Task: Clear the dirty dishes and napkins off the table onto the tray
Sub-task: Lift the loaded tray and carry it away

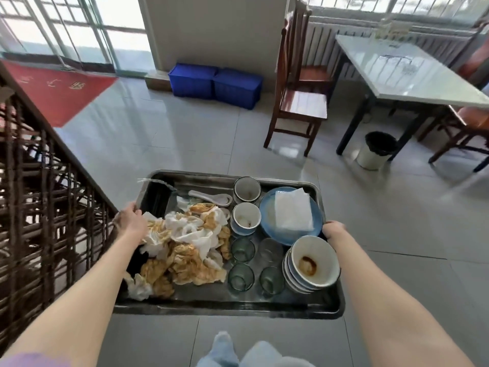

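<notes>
While the metal tray (264, 312) is carried above the tiled floor (164, 128), the left hand (131, 221) grips its left rim and the right hand (334, 230) grips its right rim, fingers curled around each edge. The tray holds soiled napkins (185, 247), stacked bowls (311, 264), cups (246, 190), four glasses (240, 276), a spoon (209, 197) and a blue plate (291, 217) bearing a folded napkin (292, 210). A bench (410, 67) stands at upper right.

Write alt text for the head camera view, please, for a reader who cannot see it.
A person's left hand and right hand carry a metal tray over a tiled floor. It holds stained napkins, stacked bowls, cups, four glasses, and a blue plate.
</notes>
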`<state>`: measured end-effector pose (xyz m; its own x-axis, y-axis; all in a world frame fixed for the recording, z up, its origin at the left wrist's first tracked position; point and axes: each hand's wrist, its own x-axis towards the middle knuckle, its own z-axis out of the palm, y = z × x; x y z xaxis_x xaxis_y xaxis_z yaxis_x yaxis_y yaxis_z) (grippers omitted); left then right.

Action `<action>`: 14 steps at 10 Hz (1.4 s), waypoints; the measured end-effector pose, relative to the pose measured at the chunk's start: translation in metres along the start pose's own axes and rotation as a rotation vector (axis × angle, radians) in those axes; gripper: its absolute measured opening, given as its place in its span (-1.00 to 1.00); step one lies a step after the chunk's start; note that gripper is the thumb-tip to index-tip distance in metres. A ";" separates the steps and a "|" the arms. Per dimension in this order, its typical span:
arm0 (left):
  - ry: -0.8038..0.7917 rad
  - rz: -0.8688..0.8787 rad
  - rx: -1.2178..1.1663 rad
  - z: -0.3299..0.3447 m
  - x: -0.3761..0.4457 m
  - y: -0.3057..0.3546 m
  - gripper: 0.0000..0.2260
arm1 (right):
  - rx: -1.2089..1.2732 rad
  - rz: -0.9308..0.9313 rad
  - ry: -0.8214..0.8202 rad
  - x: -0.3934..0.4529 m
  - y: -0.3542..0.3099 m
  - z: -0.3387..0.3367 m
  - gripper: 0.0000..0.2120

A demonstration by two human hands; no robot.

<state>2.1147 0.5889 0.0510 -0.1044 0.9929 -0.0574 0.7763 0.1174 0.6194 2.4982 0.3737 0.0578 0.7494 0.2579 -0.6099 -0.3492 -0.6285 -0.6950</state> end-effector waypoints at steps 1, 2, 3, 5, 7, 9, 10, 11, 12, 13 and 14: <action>-0.030 -0.047 0.023 0.024 0.072 0.038 -0.75 | 0.033 0.051 0.063 0.052 -0.062 0.032 -0.62; -0.031 -0.088 0.039 0.051 0.138 0.074 -0.73 | 0.091 0.035 0.051 0.101 -0.126 0.063 -0.61; -0.023 -0.087 0.050 0.080 0.204 0.110 -0.71 | 0.263 0.067 0.018 0.144 -0.185 0.099 -0.64; -0.011 -0.150 0.060 0.130 0.329 0.176 -0.79 | 0.244 0.103 -0.040 0.232 -0.320 0.173 -0.62; 0.000 -0.183 0.069 0.173 0.482 0.244 -0.72 | -0.015 0.080 -0.040 0.350 -0.454 0.263 -0.66; 0.022 -0.185 0.024 0.217 0.656 0.308 -0.71 | 0.178 0.041 -0.041 0.435 -0.587 0.363 -0.66; 0.008 -0.180 0.011 0.236 0.751 0.342 -0.70 | 0.045 0.036 -0.051 0.482 -0.654 0.416 -0.66; 0.001 -0.154 0.035 0.247 0.841 0.379 -0.69 | -0.040 -0.020 -0.040 0.529 -0.715 0.468 -0.66; 0.008 -0.143 0.077 0.258 0.918 0.410 -0.69 | -0.150 -0.037 -0.010 0.567 -0.770 0.511 -0.67; 0.002 -0.147 0.080 0.281 1.004 0.442 -0.69 | -0.150 -0.023 -0.022 0.622 -0.830 0.561 -0.67; -0.005 -0.150 0.086 0.310 1.083 0.480 -0.69 | -0.153 -0.036 -0.012 0.676 -0.887 0.605 -0.69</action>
<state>2.5669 1.7268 0.0429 -0.2205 0.9640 -0.1485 0.8027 0.2659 0.5339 2.9747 1.5497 0.0318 0.7531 0.2904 -0.5903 -0.2315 -0.7229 -0.6510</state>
